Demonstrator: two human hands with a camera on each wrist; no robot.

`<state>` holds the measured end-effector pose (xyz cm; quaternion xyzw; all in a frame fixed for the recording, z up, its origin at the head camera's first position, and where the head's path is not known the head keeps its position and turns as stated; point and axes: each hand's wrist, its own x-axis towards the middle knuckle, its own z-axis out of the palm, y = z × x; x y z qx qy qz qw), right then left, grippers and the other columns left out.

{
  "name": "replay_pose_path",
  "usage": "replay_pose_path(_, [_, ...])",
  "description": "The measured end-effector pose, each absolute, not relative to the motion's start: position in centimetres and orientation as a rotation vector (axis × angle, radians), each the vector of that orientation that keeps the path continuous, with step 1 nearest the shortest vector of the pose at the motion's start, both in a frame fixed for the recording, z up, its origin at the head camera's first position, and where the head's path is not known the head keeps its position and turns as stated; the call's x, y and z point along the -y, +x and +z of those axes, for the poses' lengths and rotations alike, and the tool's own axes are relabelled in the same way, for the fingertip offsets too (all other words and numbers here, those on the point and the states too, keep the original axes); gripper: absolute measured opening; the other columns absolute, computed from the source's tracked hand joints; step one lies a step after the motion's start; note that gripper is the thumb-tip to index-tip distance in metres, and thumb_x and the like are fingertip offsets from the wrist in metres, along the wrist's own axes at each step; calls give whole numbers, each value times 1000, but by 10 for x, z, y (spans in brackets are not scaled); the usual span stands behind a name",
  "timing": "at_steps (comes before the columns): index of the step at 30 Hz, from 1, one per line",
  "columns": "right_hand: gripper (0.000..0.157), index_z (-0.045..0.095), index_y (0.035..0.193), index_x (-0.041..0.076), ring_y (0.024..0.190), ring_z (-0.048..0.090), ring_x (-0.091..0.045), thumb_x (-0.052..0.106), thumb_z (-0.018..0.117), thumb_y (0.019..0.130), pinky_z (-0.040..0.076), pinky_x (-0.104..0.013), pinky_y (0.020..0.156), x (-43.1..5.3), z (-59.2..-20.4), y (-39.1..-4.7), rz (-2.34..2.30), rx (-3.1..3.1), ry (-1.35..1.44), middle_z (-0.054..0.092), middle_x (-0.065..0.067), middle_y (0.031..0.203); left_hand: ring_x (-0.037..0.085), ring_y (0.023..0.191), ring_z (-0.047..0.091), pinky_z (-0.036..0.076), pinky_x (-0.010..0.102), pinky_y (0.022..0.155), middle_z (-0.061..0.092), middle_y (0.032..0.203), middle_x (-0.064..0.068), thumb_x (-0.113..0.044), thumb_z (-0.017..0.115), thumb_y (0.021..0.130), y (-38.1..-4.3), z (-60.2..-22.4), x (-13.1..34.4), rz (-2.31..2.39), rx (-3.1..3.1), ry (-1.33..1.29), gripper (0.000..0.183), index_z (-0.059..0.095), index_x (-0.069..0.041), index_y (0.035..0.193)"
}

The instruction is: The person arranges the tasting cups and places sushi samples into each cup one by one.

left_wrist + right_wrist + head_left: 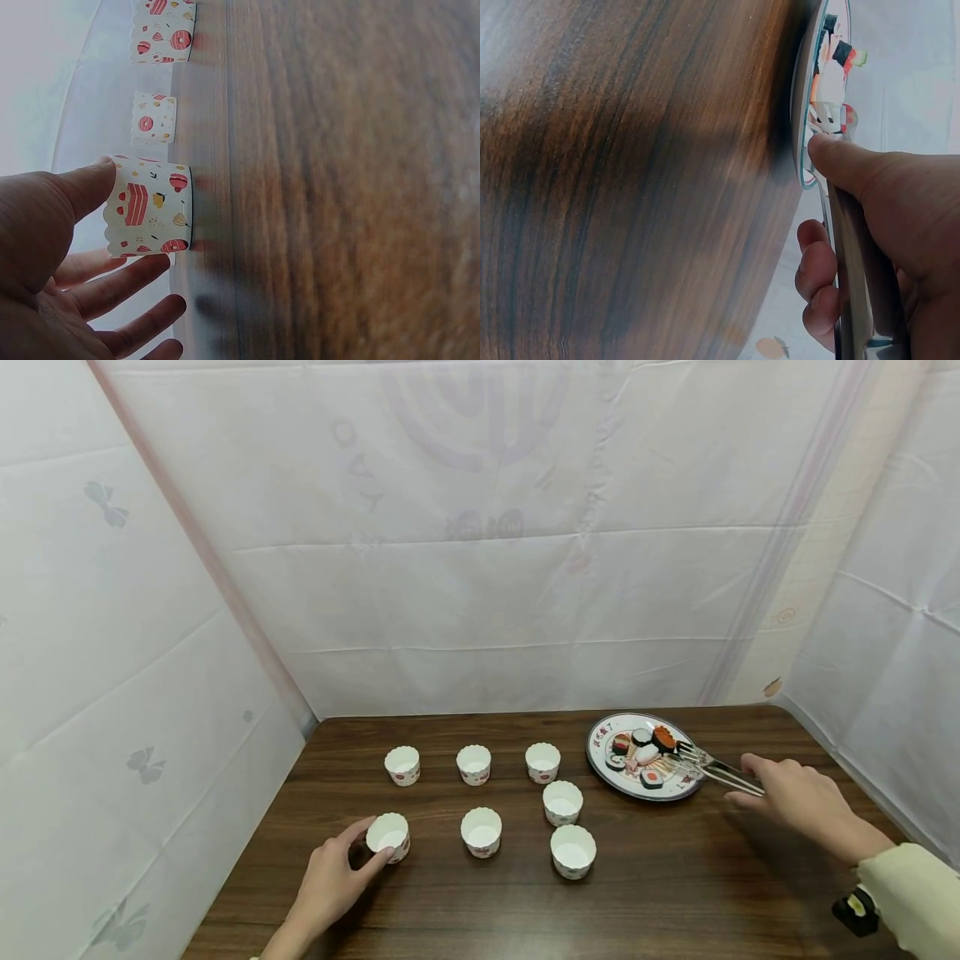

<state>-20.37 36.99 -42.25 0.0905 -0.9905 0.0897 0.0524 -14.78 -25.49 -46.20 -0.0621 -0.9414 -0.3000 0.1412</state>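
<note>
Early stage, apparently: multicoloured sushi pieces (647,753) lie on round white plate (597,757), far right.
Left hand (327,875) pinches patterned white paper cup (387,832), near left; right hand (806,797) grips silver metal tongs (851,262).

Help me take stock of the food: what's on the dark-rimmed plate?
The dark-rimmed plate holds several sushi pieces, one topped with orange roe. Metal tongs reach over its right edge. The plate surface directly beneath the sushi and tongs is covered and cannot be seen.
</note>
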Motion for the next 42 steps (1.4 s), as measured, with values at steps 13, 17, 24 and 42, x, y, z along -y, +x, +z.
replay_pose_path(13, [52,61,116,5,61,62,-30,44,80,87,41,-45,43,-375,-420,-201,243,3008,292,69,-9,81,34,103,71,54,56,88,76,107,14,-29,85,87,-148,-463,255,-873,2725,-164,53,68,-1,128])
replay_pose_path(17, [49,61,114,7,59,62,-29,43,80,88,40,-44,42,-378,-418,-201,227,2993,301,69,-11,80,34,103,71,54,56,89,76,107,14,-28,85,87,-148,-462,255,-870,2727,-161,53,68,0,128])
replay_pose_path(24, [48,61,117,9,59,61,-29,44,78,89,39,-44,42,-382,-414,-200,206,3003,285,72,-14,88,35,103,72,54,56,88,76,107,15,-29,85,87,-148,-461,255,-871,2731,-159,53,68,0,128])
replay_pose_path(42, [44,64,115,12,54,53,-16,44,78,89,34,-37,41,-384,-405,-201,178,2937,365,69,-4,79,35,104,71,55,56,88,76,109,16,-29,84,88,-148,-461,255,-873,2742,-164,53,67,0,129])
